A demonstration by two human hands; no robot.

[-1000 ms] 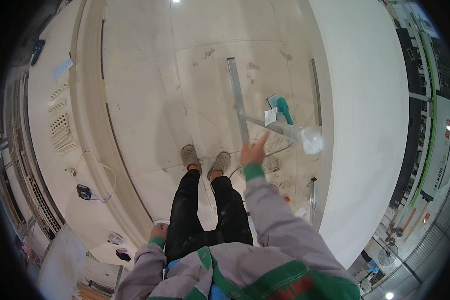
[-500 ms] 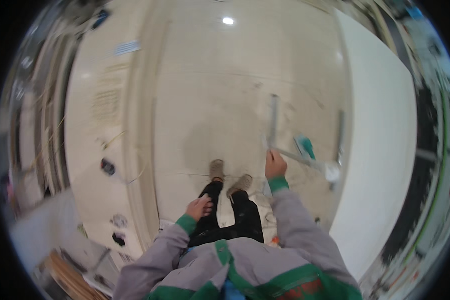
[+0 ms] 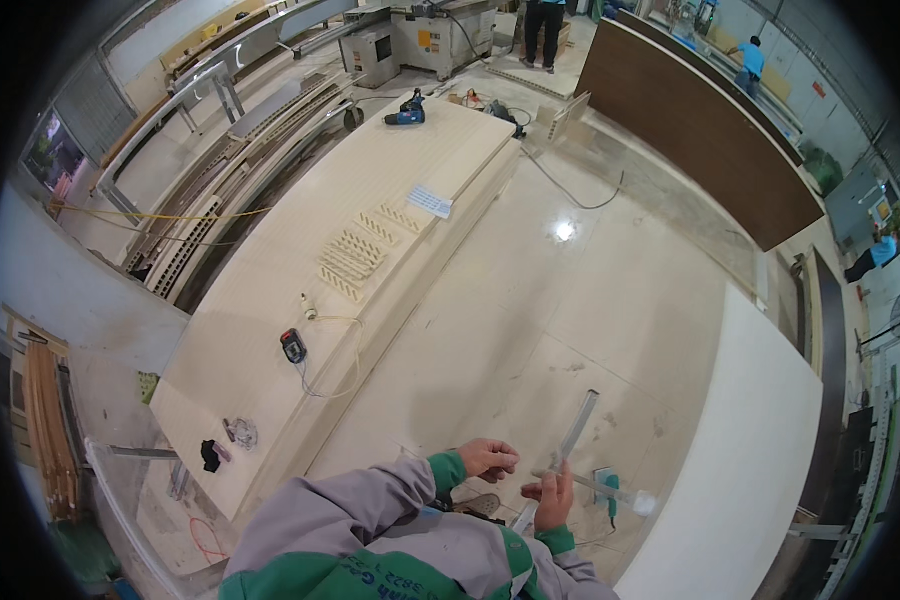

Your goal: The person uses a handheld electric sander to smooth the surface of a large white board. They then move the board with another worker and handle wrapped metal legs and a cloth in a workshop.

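My left hand [image 3: 488, 459] is in front of my body, fingers curled and fingertips together, turned toward the right hand. Whatever it may pinch is too small or hidden to name. My right hand [image 3: 553, 497] is a little lower and to the right, fingers bent and partly overlapping a grey metal bar [image 3: 578, 425]. A crosspiece runs from the bar toward a whitish round thing [image 3: 645, 503]. Whether the right hand grips the bar or is only above it, I cannot tell. Just right of that hand, a teal power tool [image 3: 607, 490] lies on the floor.
A long pale panel stack [image 3: 270, 440] at left bears a black device with a cord [image 3: 292, 346], small cream strips [image 3: 353, 255], a paper [image 3: 430, 201] and a blue drill [image 3: 406, 110]. A white panel [image 3: 735, 440] stands at right, a brown board [image 3: 690, 130] beyond. People work far off.
My view has lifted and turned, bringing the far workshop into sight. My left hand has risen from beside my leg toward the right hand. The right fingers look less tightly closed.
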